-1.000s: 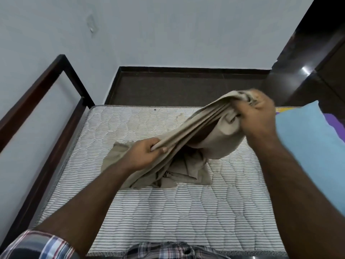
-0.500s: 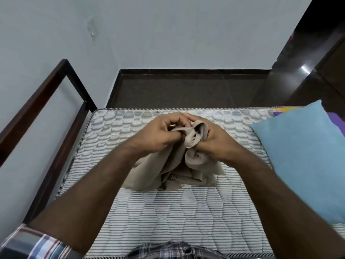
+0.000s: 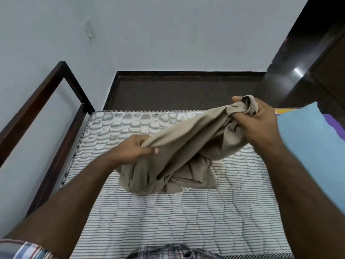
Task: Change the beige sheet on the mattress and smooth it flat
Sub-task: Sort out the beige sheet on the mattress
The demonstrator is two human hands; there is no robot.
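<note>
A: While the beige sheet (image 3: 179, 156) hangs bunched between both hands in the head view, where does it sit on the mattress (image 3: 168, 217)?

B: Its lower folds rest crumpled near the mattress's middle; the upper part is lifted off it. The left hand (image 3: 132, 148) grips a gathered fold, thumb curled over the cloth. The right hand (image 3: 259, 124) clutches a wadded edge, raised toward the mattress's far right corner, close to the blue pillow (image 3: 308, 139).

A: How will it handle?

B: It looks light, soft and limp, so it sags wherever unsupported and probably tangles easily. Holding wads gives little control; he would likely do better finding a hem and taking two corners, then spreading it over the bare mattress.
</note>
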